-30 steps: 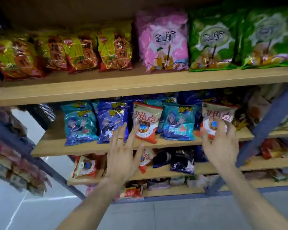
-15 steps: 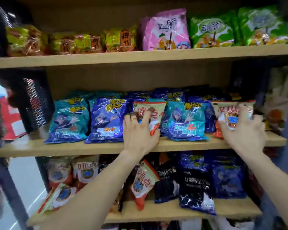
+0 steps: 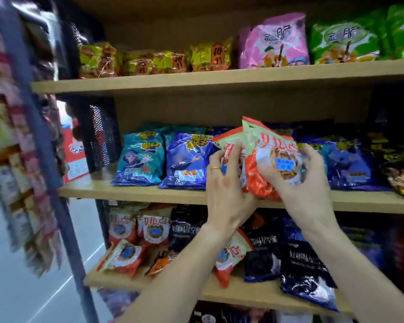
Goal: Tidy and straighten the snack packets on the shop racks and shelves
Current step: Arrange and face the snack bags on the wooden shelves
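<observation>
Two red-and-white snack packets are held together in front of the middle shelf (image 3: 131,194). My left hand (image 3: 226,190) grips the left red-and-white packet (image 3: 228,142), a gold ring on one finger. My right hand (image 3: 306,183) grips the right red-and-white packet (image 3: 271,157), which overlaps the left one and tilts left. Teal packets (image 3: 139,159) and blue packets (image 3: 187,159) stand on the middle shelf to the left, more blue packets (image 3: 350,164) to the right. Part of both held packets is hidden by my fingers.
The top shelf (image 3: 196,80) carries yellow-green packets (image 3: 154,61), a pink packet (image 3: 275,43) and green packets (image 3: 345,43). The lower shelf (image 3: 243,292) holds red-and-white packets (image 3: 138,229) and dark packets (image 3: 306,271), some leaning. A grey rack post (image 3: 44,159) with hanging packets stands at left.
Both hands have lifted their red-and-white packets off the middle shelf and brought them together in front of it. The view has shifted right and closer.
</observation>
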### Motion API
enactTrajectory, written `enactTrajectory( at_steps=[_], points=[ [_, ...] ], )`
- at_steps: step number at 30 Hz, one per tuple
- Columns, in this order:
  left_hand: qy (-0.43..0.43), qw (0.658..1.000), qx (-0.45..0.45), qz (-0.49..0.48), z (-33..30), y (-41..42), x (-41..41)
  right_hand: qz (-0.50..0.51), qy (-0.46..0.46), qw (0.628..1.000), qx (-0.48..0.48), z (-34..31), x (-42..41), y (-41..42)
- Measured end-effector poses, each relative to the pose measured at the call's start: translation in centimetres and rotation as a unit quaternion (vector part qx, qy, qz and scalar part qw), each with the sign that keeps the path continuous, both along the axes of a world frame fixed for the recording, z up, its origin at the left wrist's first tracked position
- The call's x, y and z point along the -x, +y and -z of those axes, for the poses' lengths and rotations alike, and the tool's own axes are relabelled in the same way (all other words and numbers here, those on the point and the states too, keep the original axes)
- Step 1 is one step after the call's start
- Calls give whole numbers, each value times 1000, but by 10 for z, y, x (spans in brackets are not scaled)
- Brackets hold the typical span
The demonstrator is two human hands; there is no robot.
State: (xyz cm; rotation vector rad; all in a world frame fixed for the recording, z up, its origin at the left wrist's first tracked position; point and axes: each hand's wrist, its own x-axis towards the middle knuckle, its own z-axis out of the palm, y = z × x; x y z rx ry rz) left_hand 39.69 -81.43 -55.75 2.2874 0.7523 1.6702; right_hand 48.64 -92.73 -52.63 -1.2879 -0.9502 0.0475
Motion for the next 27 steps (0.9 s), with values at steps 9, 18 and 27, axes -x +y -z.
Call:
enactTrajectory(
  at_steps=[9, 18, 27],
  points=[
    [41, 997, -40, -59, 11, -22, 60, -216, 96, 972, 2, 3, 34, -6],
    [225, 961, 35, 157, 51, -41, 134, -226, 168, 958, 46, 72, 62, -15],
    [-60, 874, 463, 133, 155, 20, 186, -268, 244, 918, 162, 158, 105, 35]
  ],
)
